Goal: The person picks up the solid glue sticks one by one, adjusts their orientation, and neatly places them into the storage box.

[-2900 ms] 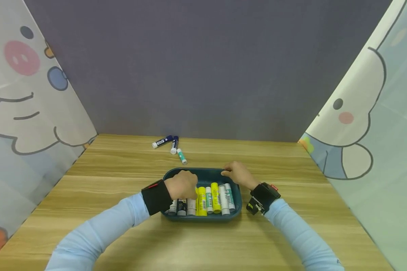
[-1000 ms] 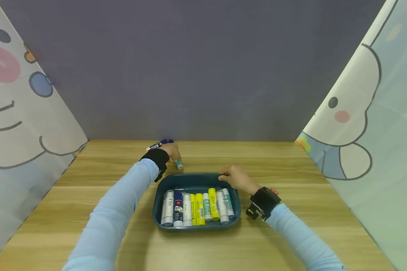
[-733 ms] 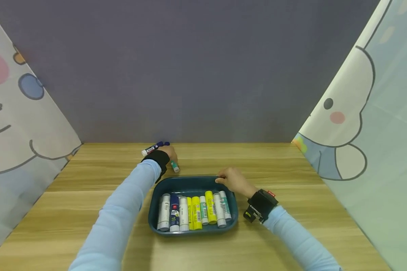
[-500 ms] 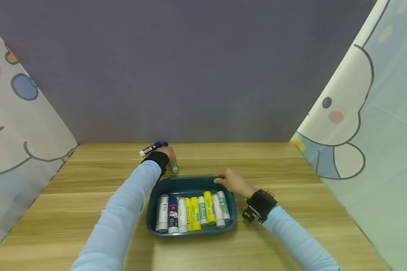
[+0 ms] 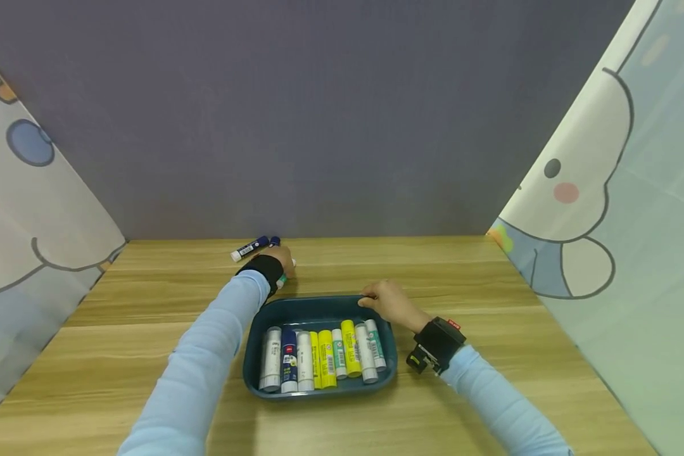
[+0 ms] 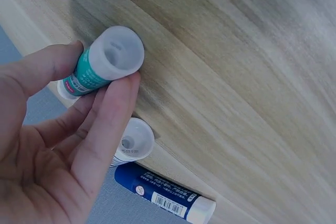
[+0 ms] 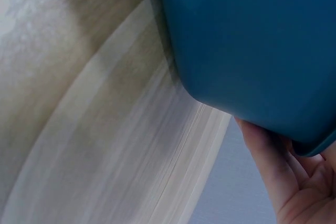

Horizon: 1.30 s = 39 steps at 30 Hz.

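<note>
A green-and-white glue stick (image 6: pixel 89 74) is pinched between the thumb and fingers of my left hand (image 6: pixel 58 150), close above the table. In the head view this hand (image 5: pixel 282 258) is beyond the dark teal box (image 5: pixel 319 394) and covers most of the glue stick (image 5: pixel 282 282). My right hand (image 5: pixel 392 303) grips the box's far rim near its right corner. From the right wrist view, the fingers of the right hand (image 7: pixel 283 177) lie against the outside of the box (image 7: pixel 252 40), around its rim. White, yellow, navy and green glue sticks lie side by side inside.
Two navy glue sticks with white ends lie by the back edge of the wooden table (image 5: pixel 433 266); one navy glue stick (image 5: pixel 249 248) is in plain sight, the other (image 5: pixel 275 241) partly behind my left hand. A grey panel (image 5: pixel 342 126) rises behind.
My left hand has gone from inside the box to the back of the table and taken hold of the green-and-white glue stick, which has shifted with it. The right hand keeps its grip on the rim.
</note>
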Available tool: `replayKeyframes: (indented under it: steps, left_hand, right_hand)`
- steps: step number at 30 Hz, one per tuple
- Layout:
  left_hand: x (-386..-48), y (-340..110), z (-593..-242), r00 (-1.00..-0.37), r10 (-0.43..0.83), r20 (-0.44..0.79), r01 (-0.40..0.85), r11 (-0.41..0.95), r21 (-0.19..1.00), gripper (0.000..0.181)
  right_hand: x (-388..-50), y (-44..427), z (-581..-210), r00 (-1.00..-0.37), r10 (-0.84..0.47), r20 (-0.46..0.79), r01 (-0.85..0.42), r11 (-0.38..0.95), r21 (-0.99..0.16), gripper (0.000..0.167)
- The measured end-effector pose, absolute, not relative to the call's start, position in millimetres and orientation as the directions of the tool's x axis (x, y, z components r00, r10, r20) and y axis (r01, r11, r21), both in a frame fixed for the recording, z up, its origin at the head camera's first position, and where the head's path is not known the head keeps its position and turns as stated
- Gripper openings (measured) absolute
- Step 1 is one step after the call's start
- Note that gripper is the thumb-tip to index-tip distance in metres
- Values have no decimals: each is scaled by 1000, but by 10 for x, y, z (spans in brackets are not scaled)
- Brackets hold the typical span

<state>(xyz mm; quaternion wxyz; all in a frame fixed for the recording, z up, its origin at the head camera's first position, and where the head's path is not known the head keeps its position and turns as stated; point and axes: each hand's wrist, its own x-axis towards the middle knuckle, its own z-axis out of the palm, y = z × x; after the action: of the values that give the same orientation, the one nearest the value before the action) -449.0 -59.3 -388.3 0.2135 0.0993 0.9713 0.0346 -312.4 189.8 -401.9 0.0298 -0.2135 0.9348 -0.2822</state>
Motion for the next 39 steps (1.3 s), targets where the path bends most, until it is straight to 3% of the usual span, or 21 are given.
replayKeyframes:
  steps: [4, 12, 18, 25, 31, 39]
  left_hand:
    - [-4521, -589, -3882, -884, 193, -426, 173, 981, 86, 28]
    - [-4655, -684, -4016, -878, 203, -435, 149, 977, 154, 32]
    - [-4387, -650, -3700, -879, 191, -436, 113, 974, 198, 29]
    - [-4405, -643, -3579, -880, 268, -393, 202, 958, 202, 18]
    - [-4374, -541, -3315, -855, 287, -432, 180, 945, 272, 12]
    - [-4119, -458, -3154, -826, 396, -402, 303, 912, 275, 22]
  right_hand:
    - [-3129, 1891, -4021, -905, -420, 69, -385, 741, -550, 36]
    - [-3146, 1861, -4018, -901, -431, 52, -381, 729, -569, 28]
    - [-3161, 1851, -4027, -898, -438, 47, -385, 727, -569, 26]
    - [-3215, 1871, -4041, -893, -447, 52, -393, 718, -574, 24]
    - [-3255, 1910, -4018, -905, -422, 57, -376, 729, -572, 15]
    - [-3312, 1945, -4049, -914, -403, 44, -356, 747, -562, 15]
